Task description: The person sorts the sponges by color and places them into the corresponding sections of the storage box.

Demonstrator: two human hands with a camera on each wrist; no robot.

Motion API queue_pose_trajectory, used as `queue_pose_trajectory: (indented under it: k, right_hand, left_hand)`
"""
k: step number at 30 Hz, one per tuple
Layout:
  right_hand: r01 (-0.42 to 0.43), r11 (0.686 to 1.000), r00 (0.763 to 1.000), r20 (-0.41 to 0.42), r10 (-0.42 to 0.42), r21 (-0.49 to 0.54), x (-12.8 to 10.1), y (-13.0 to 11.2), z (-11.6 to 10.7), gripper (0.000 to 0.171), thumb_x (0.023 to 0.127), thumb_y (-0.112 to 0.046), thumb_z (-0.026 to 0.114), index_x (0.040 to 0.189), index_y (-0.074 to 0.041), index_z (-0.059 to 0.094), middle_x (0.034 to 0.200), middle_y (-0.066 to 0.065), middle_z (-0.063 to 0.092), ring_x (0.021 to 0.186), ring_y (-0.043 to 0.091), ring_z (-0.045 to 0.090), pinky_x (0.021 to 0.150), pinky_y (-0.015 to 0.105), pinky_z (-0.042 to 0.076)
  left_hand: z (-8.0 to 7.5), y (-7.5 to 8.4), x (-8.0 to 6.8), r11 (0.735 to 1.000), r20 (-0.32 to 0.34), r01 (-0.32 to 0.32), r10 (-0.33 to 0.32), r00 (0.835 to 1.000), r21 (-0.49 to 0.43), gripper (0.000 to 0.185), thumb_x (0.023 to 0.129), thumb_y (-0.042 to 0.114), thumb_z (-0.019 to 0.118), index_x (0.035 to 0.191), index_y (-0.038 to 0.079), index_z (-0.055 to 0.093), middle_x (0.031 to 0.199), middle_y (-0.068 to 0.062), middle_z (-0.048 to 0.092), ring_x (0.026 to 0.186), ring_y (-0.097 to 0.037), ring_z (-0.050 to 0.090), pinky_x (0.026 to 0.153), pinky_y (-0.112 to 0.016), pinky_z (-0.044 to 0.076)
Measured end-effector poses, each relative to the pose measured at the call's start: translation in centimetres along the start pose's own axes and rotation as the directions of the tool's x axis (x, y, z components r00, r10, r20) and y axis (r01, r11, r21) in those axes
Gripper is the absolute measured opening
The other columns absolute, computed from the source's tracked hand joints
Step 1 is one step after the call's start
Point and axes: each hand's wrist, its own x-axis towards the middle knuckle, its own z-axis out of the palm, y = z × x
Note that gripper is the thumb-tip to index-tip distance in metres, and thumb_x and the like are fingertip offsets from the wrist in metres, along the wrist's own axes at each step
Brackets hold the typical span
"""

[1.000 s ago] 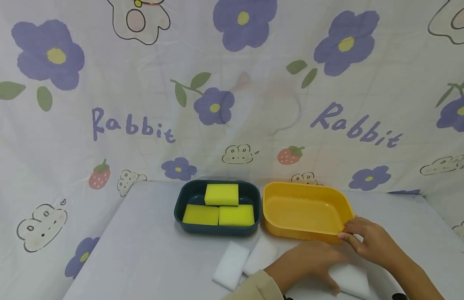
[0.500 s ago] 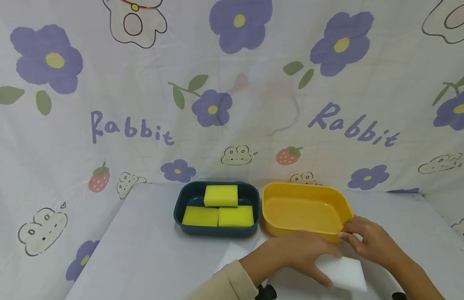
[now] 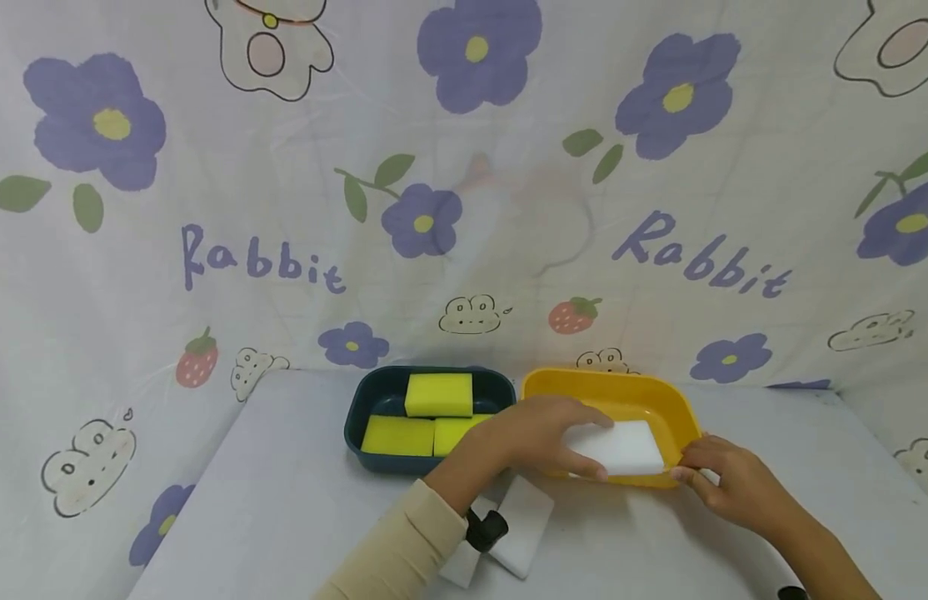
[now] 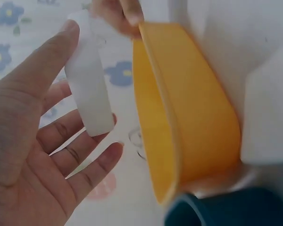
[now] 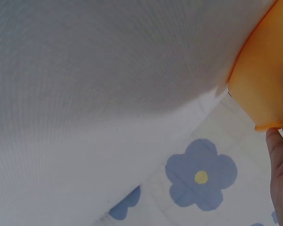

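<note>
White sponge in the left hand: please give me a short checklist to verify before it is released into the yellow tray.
1. Left hand holds the white sponge: ok, pinched between thumb and fingers.
2. Sponge is over the yellow tray: ok.
3. Right hand steadies the tray at its near right corner: ok.
4. Sponge already rests on the tray floor: cannot tell.
5. Tray has free room: ok, no other sponge seen inside.
6. Two white sponges remain on the table: ok, partly hidden by the sleeve.
</note>
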Motion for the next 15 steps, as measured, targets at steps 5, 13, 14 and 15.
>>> queue_pose_trajectory:
  k: [5,13,14,15]
  right_hand:
    - [-0.006,1.000,1.000,0.013,0.006,0.005,0.3,0.0,-0.1,0.020,0.078,-0.014,0.086,0.080,-0.026,0.069,0.083,-0.022,0.059,0.080,0.008,0.060,0.075,0.039,0.056]
    - [0.028,0.999,1.000,-0.010,-0.028,0.014,0.2,-0.1,-0.1,0.027,0.075,-0.010,0.087,0.078,-0.027,0.066,0.082,-0.024,0.057,0.078,0.005,0.059,0.083,0.029,0.053]
    - [0.034,0.999,0.999,-0.014,-0.034,0.015,0.2,-0.1,-0.1,0.027,0.075,-0.010,0.087,0.078,-0.028,0.066,0.082,-0.024,0.057,0.078,0.005,0.058,0.079,0.030,0.053]
    - [0.039,0.999,0.999,-0.018,-0.039,0.014,0.1,-0.1,-0.1,0.028,0.075,-0.010,0.087,0.077,-0.028,0.065,0.081,-0.024,0.056,0.077,0.004,0.057,0.076,0.030,0.053]
  left_hand:
    - [0.2,-1.9,0.1,0.997,-0.049,0.077,-0.076,0.996,0.002,0.062,0.089,0.055,0.071,0.143,0.028,0.057,0.144,0.012,0.054,0.125,-0.007,0.050,0.109,-0.027,0.039]
    - [2.7,-3.8,0.9,0.991,-0.017,0.130,-0.131,0.991,-0.037,0.045,0.095,0.046,0.067,0.136,0.027,0.065,0.134,0.013,0.061,0.122,-0.004,0.054,0.106,-0.025,0.042]
    - [2.9,-4.0,1.1,0.990,-0.021,0.135,-0.135,0.991,-0.033,0.044,0.096,0.046,0.066,0.135,0.028,0.065,0.134,0.014,0.061,0.121,-0.004,0.054,0.106,-0.025,0.042]
    - [3.0,-4.0,1.3,0.989,-0.025,0.145,-0.145,0.989,-0.020,0.043,0.096,0.045,0.067,0.135,0.029,0.065,0.133,0.014,0.061,0.120,-0.003,0.054,0.106,-0.025,0.042]
